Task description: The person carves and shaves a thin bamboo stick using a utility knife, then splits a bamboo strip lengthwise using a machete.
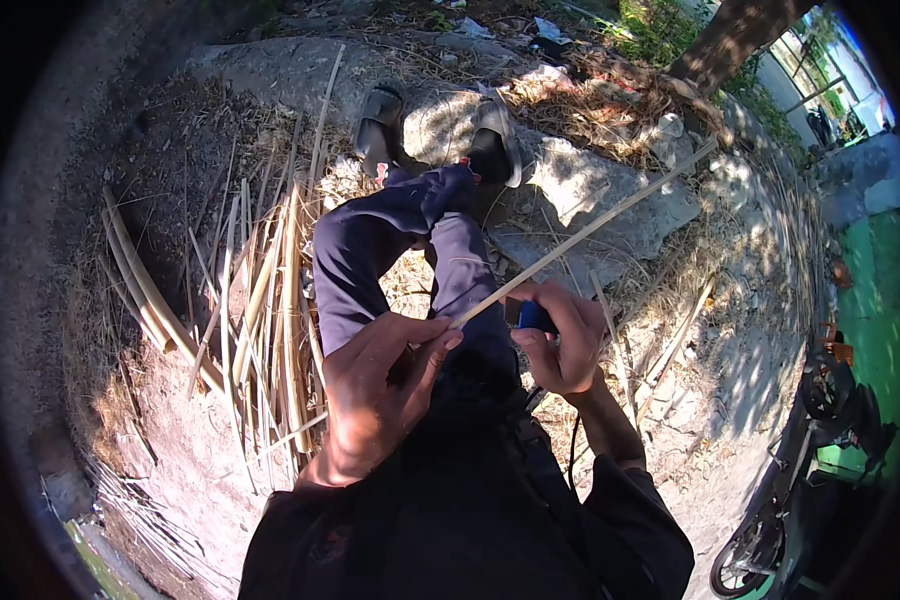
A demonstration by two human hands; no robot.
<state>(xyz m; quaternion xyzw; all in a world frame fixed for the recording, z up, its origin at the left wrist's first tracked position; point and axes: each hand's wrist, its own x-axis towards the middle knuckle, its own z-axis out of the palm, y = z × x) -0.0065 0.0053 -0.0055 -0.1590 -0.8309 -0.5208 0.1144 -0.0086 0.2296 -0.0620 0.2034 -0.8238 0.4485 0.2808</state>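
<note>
My left hand [385,375] pinches the near end of a long, pale, split bamboo strip [590,227] between thumb and fingers. From there the strip slants up and away to the right, over my thigh and past the rocks. Close by on the right, my right hand [562,340] is closed around a small blue object [536,316], perhaps a tool's handle. My fingers cover most of it, so its kind cannot be made out. The strip runs just beside the fingers of that hand; whether they touch it is unclear.
A pile of split bamboo strips [290,300] lies on the ground to my left, beside thicker curved pieces [150,285]. Thinner slivers [155,525] are scattered lower left. Rocks [610,190] and a tree trunk [735,45] stand ahead. Far right is a parked two-wheeler [760,545].
</note>
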